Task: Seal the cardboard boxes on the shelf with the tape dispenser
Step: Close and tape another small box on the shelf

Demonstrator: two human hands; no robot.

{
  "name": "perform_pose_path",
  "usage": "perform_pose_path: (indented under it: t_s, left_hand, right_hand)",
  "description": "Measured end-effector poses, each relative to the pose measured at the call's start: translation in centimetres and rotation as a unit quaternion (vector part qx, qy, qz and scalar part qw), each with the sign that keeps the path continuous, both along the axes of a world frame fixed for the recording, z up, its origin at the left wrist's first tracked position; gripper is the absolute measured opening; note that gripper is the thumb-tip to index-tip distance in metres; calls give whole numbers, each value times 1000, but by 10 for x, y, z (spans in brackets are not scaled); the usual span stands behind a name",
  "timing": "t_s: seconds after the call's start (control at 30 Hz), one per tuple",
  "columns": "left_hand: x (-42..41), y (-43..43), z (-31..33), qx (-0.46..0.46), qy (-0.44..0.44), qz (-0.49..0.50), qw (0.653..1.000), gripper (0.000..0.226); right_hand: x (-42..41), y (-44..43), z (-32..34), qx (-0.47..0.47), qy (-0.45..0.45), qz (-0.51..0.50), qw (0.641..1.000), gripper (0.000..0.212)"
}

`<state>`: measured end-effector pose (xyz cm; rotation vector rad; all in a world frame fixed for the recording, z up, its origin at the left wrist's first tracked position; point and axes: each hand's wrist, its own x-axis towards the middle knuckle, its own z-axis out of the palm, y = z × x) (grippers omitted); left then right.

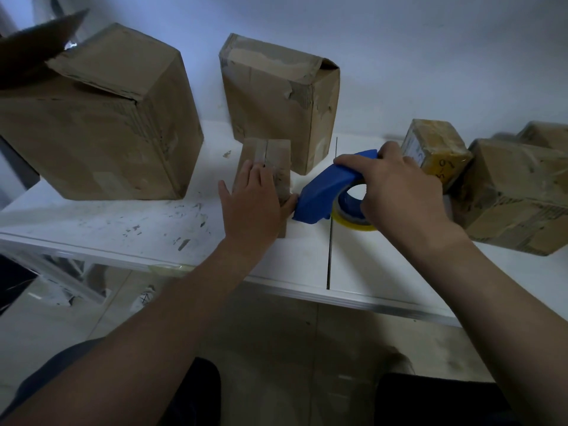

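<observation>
A small cardboard box (270, 158) stands on the white shelf (123, 222) near its middle. My left hand (250, 201) lies over the box's near top with its fingers spread flat, and the thumb touches the dispenser's front end. My right hand (399, 192) grips a blue tape dispenser (325, 189) holding a yellowish tape roll (353, 222). The dispenser's front end meets the small box's lower right side.
A large cardboard box (98, 127) with a raised flap stands at the left, a tall worn box (276, 99) behind the small one. Three taped boxes (516, 195) crowd the right end. A seam (330, 256) splits the shelf; the floor lies below.
</observation>
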<state>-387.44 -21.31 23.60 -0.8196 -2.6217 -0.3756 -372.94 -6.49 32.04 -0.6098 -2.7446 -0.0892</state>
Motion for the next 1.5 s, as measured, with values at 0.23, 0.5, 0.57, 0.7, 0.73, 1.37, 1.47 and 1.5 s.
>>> perform_pose_path:
  t_s: [0.23, 0.5, 0.57, 0.7, 0.73, 1.37, 1.47, 1.5]
  left_hand:
    - [-3, -2, 3, 1, -4, -7, 1000, 78]
    - [-1, -3, 13, -7, -54, -12, 998, 113]
    - [0, -4, 19, 10, -87, -27, 996, 111]
    - [-6, -12, 28, 73, -167, -88, 979, 89]
    - [-8, -16, 30, 95, -183, -105, 973, 84]
    - [-16, -41, 24, 284, -457, 13, 843, 48]
    - [-17, -36, 20, 256, -424, 37, 868, 56]
    - [-18, -34, 19, 247, -412, 43, 876, 53]
  right_hand:
    - [-12, 17, -9, -161, -52, -48, 984, 70]
    - [0, 60, -39, -497, -33, -212, 841, 27]
    - [-1, 61, -47, -494, -37, -206, 844, 26]
    - [-6, 60, -53, -444, -66, -185, 874, 24]
    - [-7, 58, -52, -408, -89, -182, 890, 21]
    - [-80, -51, -39, -436, 3, -31, 899, 63]
    - [-86, -56, -46, -423, 15, -52, 905, 65]
    - [-88, -57, -49, -415, 20, -56, 908, 64]
